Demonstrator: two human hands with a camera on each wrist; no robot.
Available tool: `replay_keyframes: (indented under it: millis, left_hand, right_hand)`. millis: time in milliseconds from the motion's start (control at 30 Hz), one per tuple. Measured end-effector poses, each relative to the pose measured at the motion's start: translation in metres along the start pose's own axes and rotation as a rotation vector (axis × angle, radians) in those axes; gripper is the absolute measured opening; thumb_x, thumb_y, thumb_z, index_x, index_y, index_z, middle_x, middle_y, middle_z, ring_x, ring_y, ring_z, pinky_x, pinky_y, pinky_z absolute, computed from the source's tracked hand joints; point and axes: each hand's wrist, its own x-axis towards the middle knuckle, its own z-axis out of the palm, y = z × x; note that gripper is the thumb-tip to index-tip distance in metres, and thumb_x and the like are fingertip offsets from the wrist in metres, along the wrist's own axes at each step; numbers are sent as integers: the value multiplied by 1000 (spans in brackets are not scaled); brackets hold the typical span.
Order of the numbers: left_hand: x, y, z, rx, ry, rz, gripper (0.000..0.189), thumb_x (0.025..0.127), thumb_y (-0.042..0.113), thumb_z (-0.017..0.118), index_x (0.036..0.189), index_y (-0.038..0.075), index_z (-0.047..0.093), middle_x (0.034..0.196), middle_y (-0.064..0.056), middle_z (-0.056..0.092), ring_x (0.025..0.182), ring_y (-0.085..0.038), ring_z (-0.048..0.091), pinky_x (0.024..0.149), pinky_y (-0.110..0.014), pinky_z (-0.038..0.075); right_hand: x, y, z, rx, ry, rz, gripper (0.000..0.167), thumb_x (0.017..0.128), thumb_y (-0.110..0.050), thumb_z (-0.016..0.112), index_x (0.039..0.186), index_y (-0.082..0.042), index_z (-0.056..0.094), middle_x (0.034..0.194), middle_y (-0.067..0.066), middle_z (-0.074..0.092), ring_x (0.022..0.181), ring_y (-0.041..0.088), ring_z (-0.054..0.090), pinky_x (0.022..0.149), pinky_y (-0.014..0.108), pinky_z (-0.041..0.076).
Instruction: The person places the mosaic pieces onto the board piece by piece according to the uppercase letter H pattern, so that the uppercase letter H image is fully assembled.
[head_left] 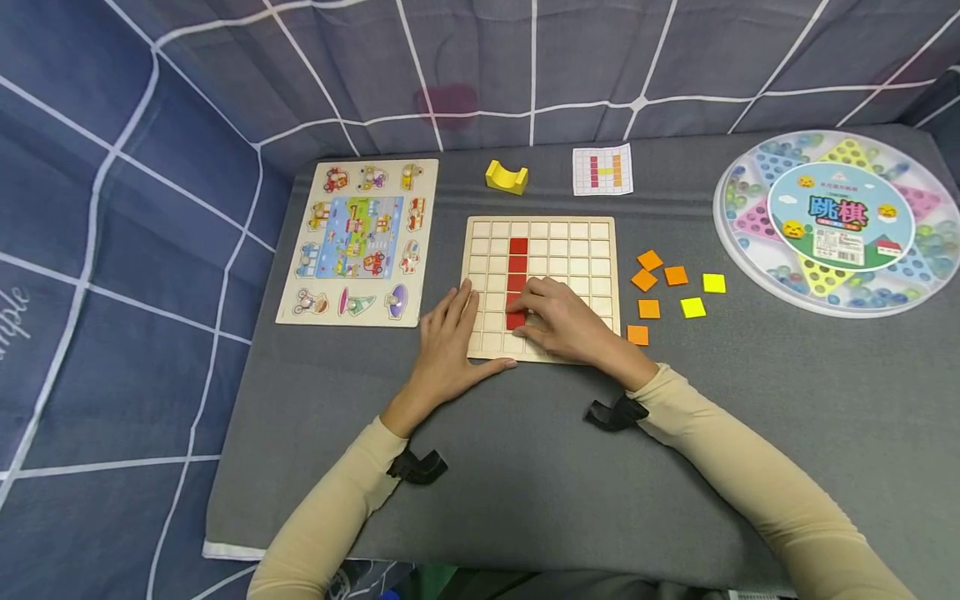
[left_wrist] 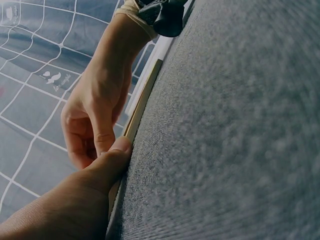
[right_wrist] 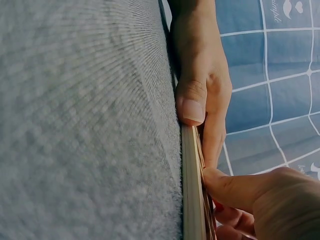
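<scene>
A wooden grid board lies flat on the grey table, with a column of red square tiles set in its cells. My right hand is over the board, its thumb and curled fingers pinching the lowest red tile in that column. Part of the column is hidden by its fingertips. My left hand rests at the board's lower left corner, fingers stretched along the left side and thumb out along the near edge. In the left wrist view the left thumb lies against the board's edge.
Several orange tiles and two yellow tiles lie right of the board. Behind it are a yellow curved block and a pattern card. A vehicle puzzle board is at left, a round Chinese checkers box at right.
</scene>
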Motion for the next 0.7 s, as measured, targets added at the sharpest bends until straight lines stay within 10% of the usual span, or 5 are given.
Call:
replay_keyframes:
  millis: [700]
  left_hand:
    - [1,0,0,17,0,9,115,71,67,75,154,2,28,163,-12,20,147,-33,21,107,-56,24]
  right_hand:
    - [-2,5,2,40,22,-31,25,79,-18,83,100,-8,75,89,4,62,81,18,54,76,36,43]
